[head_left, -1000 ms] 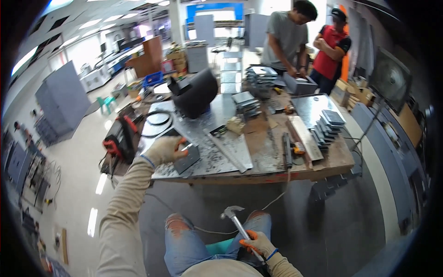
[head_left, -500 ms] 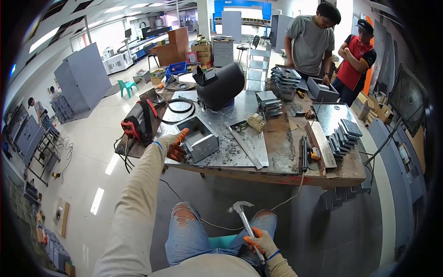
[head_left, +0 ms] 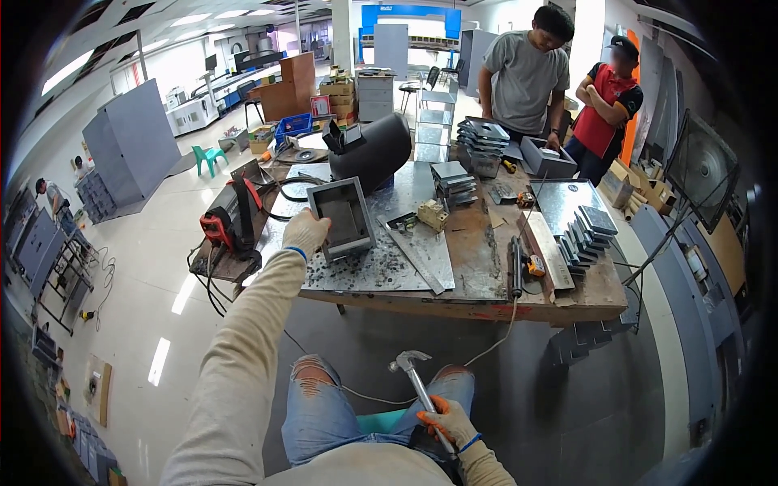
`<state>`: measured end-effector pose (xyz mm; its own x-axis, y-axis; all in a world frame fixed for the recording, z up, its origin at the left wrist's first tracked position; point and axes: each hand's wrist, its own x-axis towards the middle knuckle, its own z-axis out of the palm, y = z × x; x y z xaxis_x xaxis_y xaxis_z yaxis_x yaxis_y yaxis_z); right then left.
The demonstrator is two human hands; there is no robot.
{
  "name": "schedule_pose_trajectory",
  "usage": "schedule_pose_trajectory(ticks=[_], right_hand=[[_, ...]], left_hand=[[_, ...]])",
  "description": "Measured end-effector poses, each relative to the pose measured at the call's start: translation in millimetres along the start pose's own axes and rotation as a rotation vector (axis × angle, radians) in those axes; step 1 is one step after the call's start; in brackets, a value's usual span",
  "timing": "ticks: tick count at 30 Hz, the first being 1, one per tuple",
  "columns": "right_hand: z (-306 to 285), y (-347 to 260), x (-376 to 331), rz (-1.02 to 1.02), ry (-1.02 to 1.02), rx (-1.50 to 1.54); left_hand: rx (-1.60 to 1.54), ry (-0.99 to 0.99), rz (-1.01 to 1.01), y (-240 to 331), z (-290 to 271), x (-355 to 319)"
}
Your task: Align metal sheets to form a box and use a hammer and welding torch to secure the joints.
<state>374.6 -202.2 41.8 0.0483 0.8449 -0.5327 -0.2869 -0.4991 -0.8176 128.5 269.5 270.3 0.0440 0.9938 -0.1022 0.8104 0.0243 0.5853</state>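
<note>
My left hand (head_left: 307,232), in a pale glove with orange fingertips, is closed on the left wall of a grey open metal box (head_left: 366,235). The box is tilted up on the metal sheet (head_left: 409,261) of the workbench, its hollow facing me. Low over my right thigh, my right hand (head_left: 448,423) is wrapped round the handle of a claw hammer (head_left: 415,374), head pointing up and away. Right of the box lie a steel ruler (head_left: 415,261) and a beige block-like part (head_left: 433,215). Behind the box rests a black rounded welding helmet (head_left: 377,150).
A red and black machine (head_left: 229,227) with cables sits at the bench's left end. Stacked metal parts (head_left: 454,182), a long metal bar (head_left: 547,251) and a black tool with a cord (head_left: 516,267) occupy the right. Two people (head_left: 527,77) stand beyond the bench's far right side.
My left hand has closed on the box's wall, and the box has turned and tipped so its opening faces me. The view has shifted slightly. The hammer stays in my right hand.
</note>
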Motion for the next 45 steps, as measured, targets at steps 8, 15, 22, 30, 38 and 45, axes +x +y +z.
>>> schedule_pose_trajectory(ticks=[8, 15, 22, 30, 38, 45], right_hand=[[10, -17, -7, -0.010, 0.023, 0.036], [52, -65, 3, -0.257, 0.070, -0.045], [81, -103, 7, -0.348, 0.028, 0.002], [88, -117, 16, -0.451, 0.085, -0.091], [123, -172, 49, -0.740, 0.174, -0.379], [138, -193, 60, -0.992, 0.218, -0.542]], left_hand=[[0.116, 0.202, 0.089, 4, 13, -73], [-0.103, 0.206, 0.095, -7, 36, -121], [-0.304, 0.207, 0.130, -30, 53, -123], [-0.045, 0.574, 1.000, 49, -40, -134], [0.504, 0.211, 0.897, 81, -59, -114], [0.530, 0.082, 0.808, 90, -67, -102]])
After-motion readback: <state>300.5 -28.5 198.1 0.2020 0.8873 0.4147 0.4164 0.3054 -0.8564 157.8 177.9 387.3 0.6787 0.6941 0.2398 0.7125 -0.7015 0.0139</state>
